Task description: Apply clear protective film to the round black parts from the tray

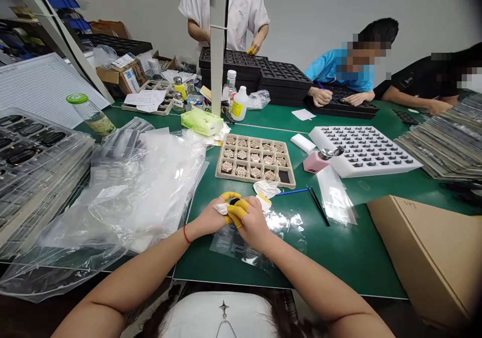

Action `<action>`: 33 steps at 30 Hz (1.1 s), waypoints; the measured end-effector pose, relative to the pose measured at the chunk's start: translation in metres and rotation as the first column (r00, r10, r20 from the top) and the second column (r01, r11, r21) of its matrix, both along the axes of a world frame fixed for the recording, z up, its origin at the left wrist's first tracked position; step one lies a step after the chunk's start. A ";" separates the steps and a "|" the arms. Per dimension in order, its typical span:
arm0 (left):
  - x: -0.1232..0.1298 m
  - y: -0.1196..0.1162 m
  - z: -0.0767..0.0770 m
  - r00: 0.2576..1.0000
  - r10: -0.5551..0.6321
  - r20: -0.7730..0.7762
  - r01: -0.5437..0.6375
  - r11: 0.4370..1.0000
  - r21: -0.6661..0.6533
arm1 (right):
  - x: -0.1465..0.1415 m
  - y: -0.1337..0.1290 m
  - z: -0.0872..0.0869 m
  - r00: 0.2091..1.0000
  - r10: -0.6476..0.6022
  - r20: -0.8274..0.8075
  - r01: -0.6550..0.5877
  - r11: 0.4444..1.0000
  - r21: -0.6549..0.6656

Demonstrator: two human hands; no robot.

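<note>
While both your hands meet above the near edge of the green bench [339,260], a small dark piece [234,201] sits between them, mostly hidden by fingers. Left hand [213,216]: fingers closed on the piece, white cloth [221,208] bunched at them. Right hand [255,223]: bent fingers closed on the piece from the other side. You've got yellow finger cots [238,212] on both hands. Clear film [231,245] lies beneath your hands; cardboard box [433,257] to your right, heaped plastic bags [146,177] to your left. Just beyond your hands: crumpled tissue [266,189], blue stick [295,192], black tweezers [319,207]. Next out, compartment tray [241,179] with round metallic pieces [255,158], then pink bottle [315,162] and white foam tray [320,138] holding rows of dark parts, both right of it. Green tissue pack [202,122] and white bottle [240,106] stand farther back, stacked black trays [282,89] behind them. Farthest from you: white-shirted person [243,11] behind the stack, blue-shirted person [327,67] and dark-sleeved person [417,77] off right.
</note>
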State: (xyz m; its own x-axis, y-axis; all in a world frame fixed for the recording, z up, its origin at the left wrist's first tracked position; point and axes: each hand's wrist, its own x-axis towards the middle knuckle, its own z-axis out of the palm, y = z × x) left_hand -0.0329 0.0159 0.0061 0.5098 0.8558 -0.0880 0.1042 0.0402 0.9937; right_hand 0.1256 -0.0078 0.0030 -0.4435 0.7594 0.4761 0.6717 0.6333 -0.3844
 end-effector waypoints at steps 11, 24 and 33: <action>0.002 0.000 0.010 0.992 0.118 0.042 -0.111 0.985 -0.129 | 0.030 0.039 -0.004 0.952 -0.300 -0.063 0.273 0.925 -0.265; -0.018 0.017 0.023 0.888 0.311 0.339 -0.259 0.947 -0.191 | 0.060 0.027 0.030 0.832 -0.260 -0.490 -0.194 0.691 -0.696; -0.020 0.013 0.019 0.959 0.171 0.226 -0.173 0.985 -0.014 | 0.061 0.028 0.034 0.807 -0.359 -0.470 -0.194 0.590 -0.784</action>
State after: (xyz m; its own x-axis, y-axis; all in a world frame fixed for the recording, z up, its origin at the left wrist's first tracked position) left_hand -0.0525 0.0292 0.0248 0.3607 0.9325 0.0176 -0.1302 0.0317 0.9910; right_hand 0.1865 0.0202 0.0365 -0.2394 0.9515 -0.1933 0.2045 -0.1452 -0.9680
